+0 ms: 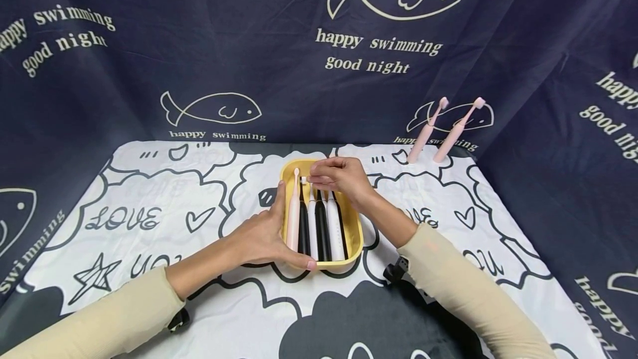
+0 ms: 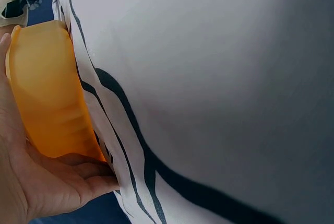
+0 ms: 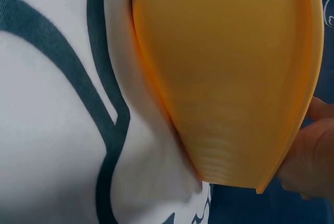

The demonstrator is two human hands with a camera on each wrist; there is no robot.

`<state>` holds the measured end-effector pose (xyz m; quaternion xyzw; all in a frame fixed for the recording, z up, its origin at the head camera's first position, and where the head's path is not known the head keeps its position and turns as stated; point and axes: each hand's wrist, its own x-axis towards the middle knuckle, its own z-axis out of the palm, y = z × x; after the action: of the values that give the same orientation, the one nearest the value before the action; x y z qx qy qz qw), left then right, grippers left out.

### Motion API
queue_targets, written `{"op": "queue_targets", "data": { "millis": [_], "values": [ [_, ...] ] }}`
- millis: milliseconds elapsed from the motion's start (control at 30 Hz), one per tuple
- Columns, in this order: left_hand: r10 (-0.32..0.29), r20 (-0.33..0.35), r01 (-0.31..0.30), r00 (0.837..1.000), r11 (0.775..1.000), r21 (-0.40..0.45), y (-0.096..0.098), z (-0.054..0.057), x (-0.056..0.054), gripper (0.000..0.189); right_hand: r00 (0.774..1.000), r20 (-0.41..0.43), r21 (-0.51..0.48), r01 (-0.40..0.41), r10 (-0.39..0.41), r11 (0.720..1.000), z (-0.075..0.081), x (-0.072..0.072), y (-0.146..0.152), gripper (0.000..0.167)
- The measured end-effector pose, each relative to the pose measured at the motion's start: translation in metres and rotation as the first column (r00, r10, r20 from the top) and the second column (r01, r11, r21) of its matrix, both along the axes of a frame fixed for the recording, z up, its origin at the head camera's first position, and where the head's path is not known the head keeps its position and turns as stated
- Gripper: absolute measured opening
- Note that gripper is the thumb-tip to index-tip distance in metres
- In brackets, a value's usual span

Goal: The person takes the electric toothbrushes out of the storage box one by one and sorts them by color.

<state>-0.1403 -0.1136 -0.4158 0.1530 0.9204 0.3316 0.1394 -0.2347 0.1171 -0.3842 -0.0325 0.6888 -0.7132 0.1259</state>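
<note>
A yellow plastic box [image 1: 355, 237] with rounded corners sits mid-table, holding several electric toothbrushes side by side. At its left lies a pink toothbrush [image 1: 293, 220], beside a black toothbrush [image 1: 303, 226]. Further right are a white toothbrush [image 1: 313, 226], another black toothbrush [image 1: 323, 231] and a wider white toothbrush [image 1: 335, 231]. My left hand [image 1: 264, 237] grips the box's left side, thumb at the near rim. Over the far end, my right hand [image 1: 344, 179] has its fingers curled and seems to pinch the narrower white toothbrush near its head; the fingers hide the contact.
Two pink toothbrushes [image 1: 421, 140] stand upright at the table's far right, near the dark blue curtain [image 1: 279, 71] with fish prints. A black-and-white patterned cloth [image 1: 164, 270] covers the table.
</note>
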Motion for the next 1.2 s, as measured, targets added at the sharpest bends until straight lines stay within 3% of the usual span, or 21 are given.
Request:
{"op": "queue_targets", "data": {
  "millis": [667, 1200],
  "values": [
    [-0.002, 0.002, 0.002, 1.0, 1.0, 0.004, 0.0, 0.0, 0.0, 0.187, 0.994, 0.083, 0.083, -0.081, 0.074, 0.993, -0.004, 0.001, -0.017, 0.029],
    [-0.004, 0.008, 0.004, 1.0, 1.0, 0.017, 0.0, 0.001, 0.0, 0.187, 0.989, 0.122, 0.126, -0.096, 0.08, 0.987, -0.004, -0.001, -0.026, 0.033]
  ]
}}
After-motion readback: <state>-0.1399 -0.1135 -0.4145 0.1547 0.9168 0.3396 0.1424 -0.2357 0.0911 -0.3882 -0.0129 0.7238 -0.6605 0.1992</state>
